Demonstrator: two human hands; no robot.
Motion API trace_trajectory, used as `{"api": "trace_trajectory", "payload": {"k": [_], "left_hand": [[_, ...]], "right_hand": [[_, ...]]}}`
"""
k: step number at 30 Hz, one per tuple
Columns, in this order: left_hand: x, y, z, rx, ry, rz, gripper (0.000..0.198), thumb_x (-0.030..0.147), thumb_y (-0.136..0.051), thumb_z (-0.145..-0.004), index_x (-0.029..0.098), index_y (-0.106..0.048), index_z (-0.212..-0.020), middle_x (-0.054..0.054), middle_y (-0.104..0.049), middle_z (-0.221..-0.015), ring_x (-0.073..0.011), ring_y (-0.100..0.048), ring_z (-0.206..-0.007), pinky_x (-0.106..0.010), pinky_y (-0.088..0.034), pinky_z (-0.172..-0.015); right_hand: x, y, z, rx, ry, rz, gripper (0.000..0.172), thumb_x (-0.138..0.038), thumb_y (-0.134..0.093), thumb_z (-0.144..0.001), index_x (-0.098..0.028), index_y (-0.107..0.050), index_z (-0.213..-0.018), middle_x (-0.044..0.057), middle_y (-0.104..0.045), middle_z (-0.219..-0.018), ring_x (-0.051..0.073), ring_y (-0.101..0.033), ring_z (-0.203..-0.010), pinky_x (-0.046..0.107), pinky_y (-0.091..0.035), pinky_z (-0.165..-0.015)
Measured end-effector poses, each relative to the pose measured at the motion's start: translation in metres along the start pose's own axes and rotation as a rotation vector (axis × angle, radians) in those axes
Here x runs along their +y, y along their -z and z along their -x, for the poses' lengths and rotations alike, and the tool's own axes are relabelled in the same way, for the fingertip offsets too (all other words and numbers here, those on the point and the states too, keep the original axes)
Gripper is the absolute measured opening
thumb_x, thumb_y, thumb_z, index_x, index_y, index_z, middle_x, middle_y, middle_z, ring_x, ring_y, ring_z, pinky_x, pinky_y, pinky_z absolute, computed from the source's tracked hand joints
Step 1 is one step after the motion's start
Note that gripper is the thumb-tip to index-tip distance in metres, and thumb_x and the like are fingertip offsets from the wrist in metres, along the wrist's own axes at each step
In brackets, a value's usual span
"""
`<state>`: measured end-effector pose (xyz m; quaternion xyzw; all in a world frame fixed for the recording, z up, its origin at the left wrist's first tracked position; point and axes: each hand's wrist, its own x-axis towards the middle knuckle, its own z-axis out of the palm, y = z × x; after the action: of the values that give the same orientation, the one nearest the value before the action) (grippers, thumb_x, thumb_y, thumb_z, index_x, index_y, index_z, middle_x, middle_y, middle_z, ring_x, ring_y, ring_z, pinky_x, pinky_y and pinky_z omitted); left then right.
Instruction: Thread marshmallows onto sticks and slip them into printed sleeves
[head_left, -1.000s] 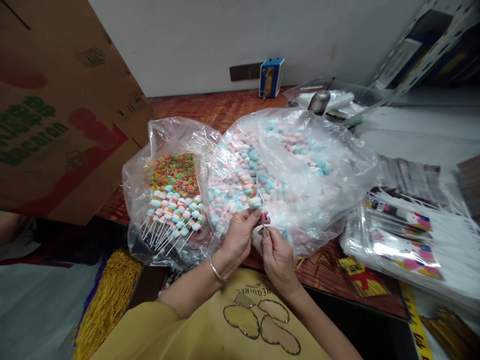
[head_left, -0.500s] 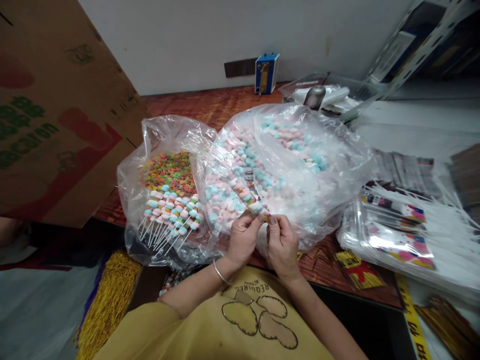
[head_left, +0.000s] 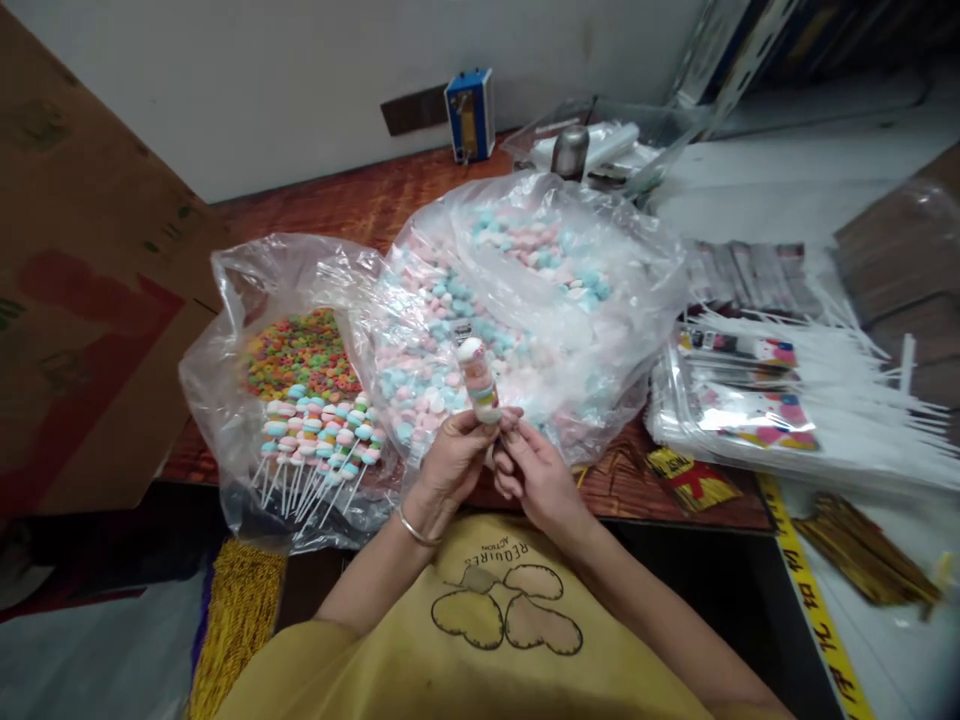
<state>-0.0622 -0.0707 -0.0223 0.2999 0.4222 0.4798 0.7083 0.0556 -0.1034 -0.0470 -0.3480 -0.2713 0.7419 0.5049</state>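
My left hand (head_left: 456, 458) is closed round the lower end of a marshmallow skewer (head_left: 478, 375) in a clear printed wrapper, its top pointing up and away from me. My right hand (head_left: 536, 468) meets it at the wrapper's bottom, fingers pinched together; what lies between them is too small to make out. Behind the hands spreads a big clear plastic bag (head_left: 630, 290) of loose pink, blue and white marshmallows (head_left: 405, 390). To the left, marshmallow skewers (head_left: 319, 430) on white sticks lie on another clear bag (head_left: 206, 375), below colourful cereal rings (head_left: 300, 355).
A cardboard box (head_left: 90, 330) stands at the left. On the right are printed wrappers (head_left: 757, 415), white sticks (head_left: 862, 390), a yellow-and-red packet (head_left: 691, 478) and gold strips (head_left: 862, 550). A blue box (head_left: 470, 115) and a clear tray (head_left: 517, 145) stand at the back.
The wrapped skewer has turned more upright in my left hand. My right fingers have shifted their pinch at its lower end. The whole view has swung somewhat to the right.
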Motion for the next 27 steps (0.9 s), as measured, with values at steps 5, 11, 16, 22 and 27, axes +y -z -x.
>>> {"api": "trace_trajectory", "payload": {"k": [5, 11, 16, 22, 27], "left_hand": [[-0.011, -0.002, 0.0, 0.054, 0.012, 0.008, 0.035, 0.038, -0.095, -0.057, 0.016, -0.08, -0.08, -0.01, -0.079, -0.084, -0.0196, -0.071, -0.074, -0.032, -0.058, -0.073], [-0.015, 0.007, 0.0, -0.135, 0.158, 0.112, 0.036, 0.04, -0.096, -0.056, 0.017, -0.072, -0.069, -0.004, -0.072, -0.072, -0.0197, -0.071, -0.072, -0.036, -0.062, -0.073], [-0.001, 0.011, -0.003, 0.019, -0.087, 0.059, 0.036, 0.036, -0.099, -0.051, 0.018, -0.071, -0.064, 0.001, -0.069, -0.07, -0.0164, -0.07, -0.078, -0.038, -0.059, -0.09], [-0.001, 0.011, 0.002, 0.039, -0.136, 0.001, 0.035, 0.04, -0.098, -0.055, 0.018, -0.073, -0.068, 0.0, -0.071, -0.073, -0.0164, -0.072, -0.077, -0.035, -0.06, -0.084], [-0.007, 0.015, 0.008, 0.038, -0.168, -0.059, 0.034, 0.044, -0.092, -0.065, 0.018, -0.072, -0.075, -0.001, -0.07, -0.078, -0.0152, -0.07, -0.074, -0.032, -0.058, -0.078]], "right_hand": [[0.009, -0.004, 0.005, 0.046, 0.142, -0.025, 0.03, -0.051, -0.069, -0.089, -0.024, -0.059, -0.094, -0.01, -0.043, -0.065, 0.005, -0.029, -0.043, 0.021, -0.033, -0.042], [-0.004, 0.004, 0.019, -0.148, 0.037, 0.038, 0.029, -0.052, -0.061, -0.093, -0.023, -0.059, -0.089, -0.009, -0.046, -0.061, 0.008, -0.041, -0.043, 0.025, -0.046, -0.05], [-0.019, 0.067, 0.056, 0.262, 0.342, 1.029, 0.019, -0.029, -0.053, -0.098, -0.022, -0.07, -0.092, 0.003, -0.071, -0.086, 0.018, -0.065, -0.082, 0.03, -0.049, -0.077], [-0.006, 0.127, 0.07, 0.516, 0.308, 1.77, 0.018, -0.023, -0.054, -0.097, -0.022, -0.071, -0.096, 0.007, -0.066, -0.094, 0.019, -0.06, -0.078, 0.028, -0.038, -0.061], [-0.001, 0.13, 0.058, 0.494, 0.334, 1.923, 0.024, -0.017, -0.049, -0.098, -0.021, -0.07, -0.088, 0.008, -0.064, -0.093, 0.018, -0.057, -0.078, 0.028, -0.035, -0.059]]}}
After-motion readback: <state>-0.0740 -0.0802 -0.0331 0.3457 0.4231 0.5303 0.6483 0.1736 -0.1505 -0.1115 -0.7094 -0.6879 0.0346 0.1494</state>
